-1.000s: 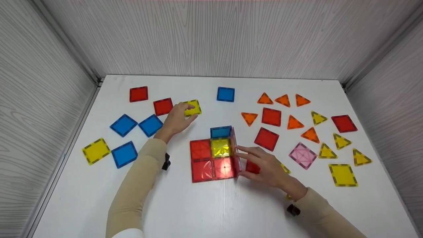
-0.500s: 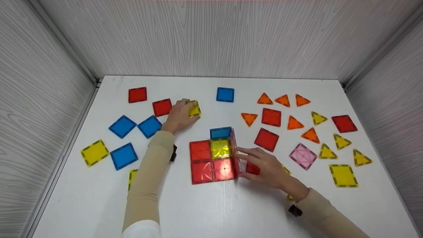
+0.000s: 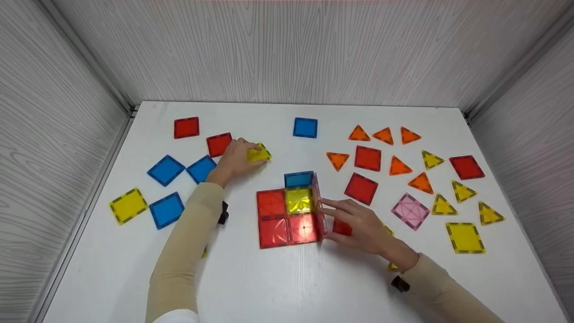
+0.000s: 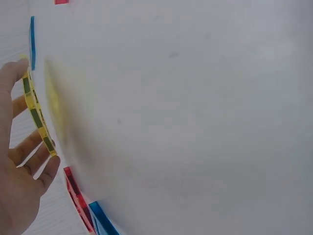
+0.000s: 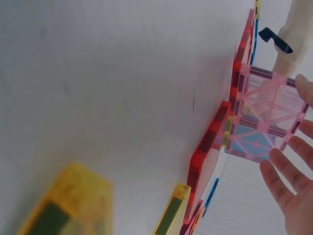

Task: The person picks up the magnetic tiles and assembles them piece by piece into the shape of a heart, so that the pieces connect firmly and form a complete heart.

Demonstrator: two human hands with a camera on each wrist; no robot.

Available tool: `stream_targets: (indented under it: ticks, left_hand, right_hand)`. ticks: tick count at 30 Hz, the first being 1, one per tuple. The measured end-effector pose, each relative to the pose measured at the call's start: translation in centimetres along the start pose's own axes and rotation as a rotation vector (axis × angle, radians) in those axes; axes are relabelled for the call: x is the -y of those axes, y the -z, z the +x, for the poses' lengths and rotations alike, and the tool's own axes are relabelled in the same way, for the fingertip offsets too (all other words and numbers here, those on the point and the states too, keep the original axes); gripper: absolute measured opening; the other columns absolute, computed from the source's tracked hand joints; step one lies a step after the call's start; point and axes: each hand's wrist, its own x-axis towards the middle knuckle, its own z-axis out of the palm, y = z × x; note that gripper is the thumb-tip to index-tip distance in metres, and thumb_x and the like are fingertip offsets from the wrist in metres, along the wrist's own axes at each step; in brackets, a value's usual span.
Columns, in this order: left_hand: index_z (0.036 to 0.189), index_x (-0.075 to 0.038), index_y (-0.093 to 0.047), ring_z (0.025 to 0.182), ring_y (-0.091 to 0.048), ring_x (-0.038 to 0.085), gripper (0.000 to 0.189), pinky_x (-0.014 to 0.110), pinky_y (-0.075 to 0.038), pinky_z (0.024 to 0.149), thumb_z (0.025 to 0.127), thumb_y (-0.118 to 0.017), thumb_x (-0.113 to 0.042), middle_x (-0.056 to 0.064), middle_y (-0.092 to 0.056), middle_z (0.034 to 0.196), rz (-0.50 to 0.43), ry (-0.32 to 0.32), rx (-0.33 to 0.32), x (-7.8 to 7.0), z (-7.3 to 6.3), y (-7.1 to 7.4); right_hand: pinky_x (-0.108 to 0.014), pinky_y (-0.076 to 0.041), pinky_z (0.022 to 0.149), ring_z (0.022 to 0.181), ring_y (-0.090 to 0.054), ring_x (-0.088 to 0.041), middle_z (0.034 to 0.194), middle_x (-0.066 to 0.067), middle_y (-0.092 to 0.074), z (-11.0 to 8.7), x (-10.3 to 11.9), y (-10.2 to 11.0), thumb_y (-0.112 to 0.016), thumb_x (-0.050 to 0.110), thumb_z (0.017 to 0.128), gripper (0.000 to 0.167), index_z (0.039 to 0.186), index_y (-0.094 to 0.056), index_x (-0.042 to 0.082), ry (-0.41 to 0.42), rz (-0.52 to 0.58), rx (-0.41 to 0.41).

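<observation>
My left hand [image 3: 237,159] pinches a yellow square magnetic tile [image 3: 255,154] at the back left of centre. In the left wrist view the yellow tile [image 4: 35,110] is tilted between thumb and fingertips, off the white table. My right hand [image 3: 356,224], fingers extended, touches the outer side of two pink square tiles [image 5: 271,103] standing upright side by side. They line the right edge of a flat two-by-two base of red tiles [image 3: 272,204] and one yellow tile [image 3: 299,200]. A blue tile [image 3: 299,180] stands upright at the base's back edge.
Loose blue squares [image 3: 166,170], red squares [image 3: 186,127] and a yellow square [image 3: 128,206] lie left. Orange triangles [image 3: 359,133], yellow triangles [image 3: 444,206], more squares and a pink tile [image 3: 410,211] lie right. A blue square [image 3: 305,127] lies at the back.
My left hand has closed on the yellow tile, tilted it up off the table and drawn it slightly left and nearer. My right hand stays at the pink tiles.
</observation>
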Motion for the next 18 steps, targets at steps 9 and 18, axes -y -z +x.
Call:
stream_targets:
  ticks: [9, 18]
  left_hand:
    - [0.140, -0.018, -0.066, 0.133, -0.055, 0.031, 0.056, 0.049, -0.054, 0.108, 0.096, -0.073, -0.052, 0.010, -0.061, 0.144, -0.203, 0.015, 0.112, -0.5, -3.6, 1.1]
    - [0.136, -0.024, -0.069, 0.131, -0.057, 0.027, 0.051, 0.045, -0.057, 0.102, 0.096, -0.070, -0.056, 0.006, -0.064, 0.140, -0.227, 0.014, 0.215, -2.4, -6.8, 0.0]
  right_hand:
    - [-0.037, -0.064, 0.091, 0.126, -0.067, -0.021, 0.149, -0.004, -0.065, -0.1, -0.3, -0.1, -0.092, 0.036, 0.081, 0.072, 0.145, -0.065, 0.016, 0.022, -0.024, -0.012]
    - [-0.037, -0.064, 0.092, 0.127, -0.067, -0.020, 0.149, -0.004, -0.065, -0.1, -0.4, -0.1, -0.091, 0.037, 0.082, 0.071, 0.145, -0.065, 0.016, 0.027, -0.016, -0.010]
